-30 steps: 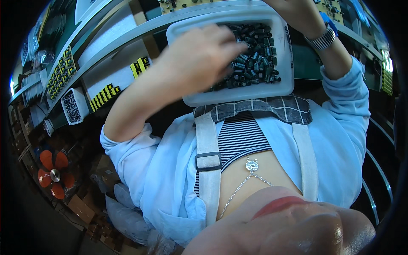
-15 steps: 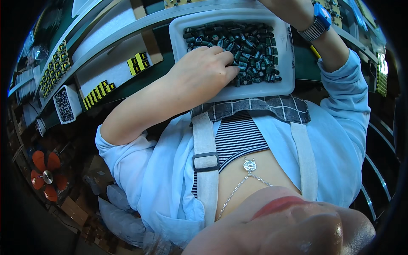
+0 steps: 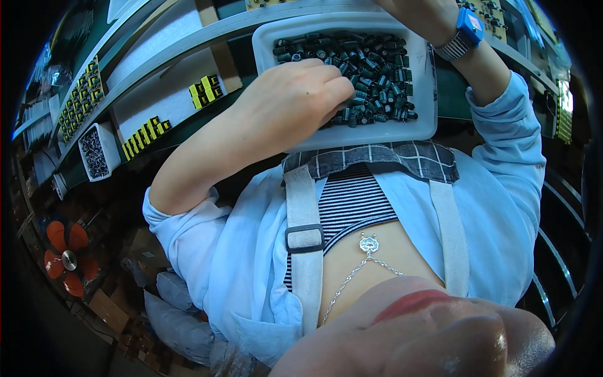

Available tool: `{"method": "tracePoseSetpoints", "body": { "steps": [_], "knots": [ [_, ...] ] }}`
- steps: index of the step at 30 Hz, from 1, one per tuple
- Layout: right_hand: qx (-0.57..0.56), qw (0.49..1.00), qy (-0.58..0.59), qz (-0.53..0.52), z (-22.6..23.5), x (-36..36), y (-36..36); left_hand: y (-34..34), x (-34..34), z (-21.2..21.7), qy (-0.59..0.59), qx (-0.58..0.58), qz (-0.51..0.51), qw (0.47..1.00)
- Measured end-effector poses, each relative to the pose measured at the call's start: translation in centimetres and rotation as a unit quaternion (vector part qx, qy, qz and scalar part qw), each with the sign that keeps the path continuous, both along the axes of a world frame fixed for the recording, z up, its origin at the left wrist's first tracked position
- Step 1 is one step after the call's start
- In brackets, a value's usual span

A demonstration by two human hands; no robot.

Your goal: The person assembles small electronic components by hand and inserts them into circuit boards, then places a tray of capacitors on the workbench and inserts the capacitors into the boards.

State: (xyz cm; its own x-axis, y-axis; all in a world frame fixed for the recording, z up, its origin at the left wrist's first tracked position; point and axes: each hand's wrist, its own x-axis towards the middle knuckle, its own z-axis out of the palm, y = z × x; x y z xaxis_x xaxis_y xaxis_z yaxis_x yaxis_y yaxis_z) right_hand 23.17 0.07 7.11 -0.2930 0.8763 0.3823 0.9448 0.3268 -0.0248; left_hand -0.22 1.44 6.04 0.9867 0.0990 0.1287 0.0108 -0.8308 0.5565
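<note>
A white plastic tray (image 3: 424,94) holds a heap of small dark green cylindrical capacitors (image 3: 381,81). Over the left part of the heap is my left hand (image 3: 304,103), back upward, with its fingers curled down and closed. What those fingers hold, if anything, is hidden beneath the hand. My right hand (image 3: 422,17) is past the tray's far right corner, beside the metal rail. Its fingers run out of the top of the picture, so their grip does not show. A blue watch (image 3: 470,26) sits on the right wrist.
A metal rail (image 3: 251,25) crosses beyond the tray. To the left are yellow-and-black components (image 3: 205,92) on a white board, a small white box (image 3: 112,151) of tiny metal parts and a yellow panel of parts (image 3: 81,100). Circuit boards (image 3: 490,16) lie at the far right.
My left hand has lifted slightly from the capacitors and shifted a little toward me. The right hand has moved slightly left. The tray has hardly moved.
</note>
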Motion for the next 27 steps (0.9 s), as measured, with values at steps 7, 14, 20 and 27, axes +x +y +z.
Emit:
{"method": "tracePoseSetpoints", "body": {
  "steps": [7, 14, 20, 27],
  "knots": [
    [-0.021, 0.999, 0.031, 0.003, 2.0, -1.0, -2.2, 5.3, 0.2, 0.0, -0.144, -0.029, 0.13, 0.981],
    [-0.326, 0.928, 0.021, 0.178, -2.0, -2.9, -8.0, 10.5, 2.9, 1.1, -0.009, -0.186, 0.338, 0.923],
    [-0.323, 0.924, 0.082, 0.188, -2.8, -2.5, -8.6, 9.9, 4.0, 2.2, -0.052, -0.009, 0.275, 0.96],
    [-0.295, 0.922, 0.19, 0.163, -2.6, -2.2, -8.8, 10.9, 4.5, 1.5, -0.071, 0.148, 0.242, 0.956]
  ]
}}
